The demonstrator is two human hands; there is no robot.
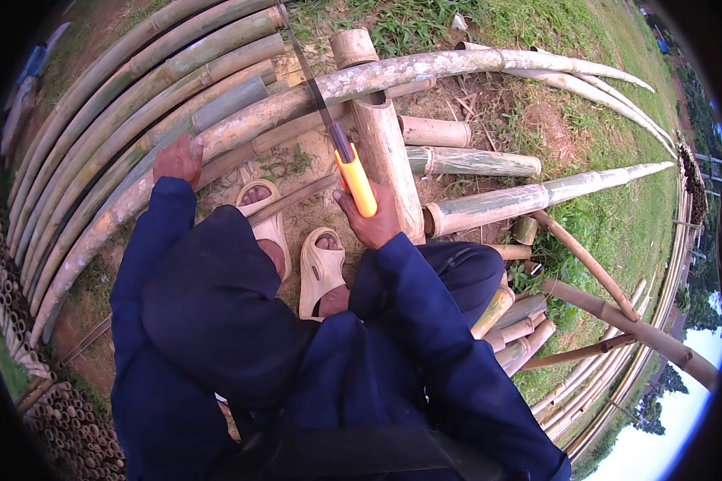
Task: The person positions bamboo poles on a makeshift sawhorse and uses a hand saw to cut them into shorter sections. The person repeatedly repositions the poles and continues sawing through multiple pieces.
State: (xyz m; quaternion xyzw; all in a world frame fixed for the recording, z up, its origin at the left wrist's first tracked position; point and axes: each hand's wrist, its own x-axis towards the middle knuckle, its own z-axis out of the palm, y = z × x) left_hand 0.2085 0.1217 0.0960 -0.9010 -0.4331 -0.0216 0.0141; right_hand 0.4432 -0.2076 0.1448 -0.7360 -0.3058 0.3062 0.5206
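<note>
My right hand (375, 220) is wrapped around the orange handle of a hand saw (356, 183). The saw's dark, narrow blade points away from me and crosses a long, mottled bamboo pole (433, 69). To the left, my left hand (180, 160) grips the same pole. The pole curves across the view from lower left to upper right. Beneath it, close to the blade, lies a thick bamboo log (387, 164) that props it up. Whether the blade has cut into the pole cannot be made out.
Several long bamboo poles (136, 80) lie side by side at the left. Shorter cut pieces (477, 163) lie right of the log. My sandalled feet (322, 272) are below the pole. Slanted bamboo posts (634, 325) stand at the right, and stacked bamboo (76, 429) lies lower left.
</note>
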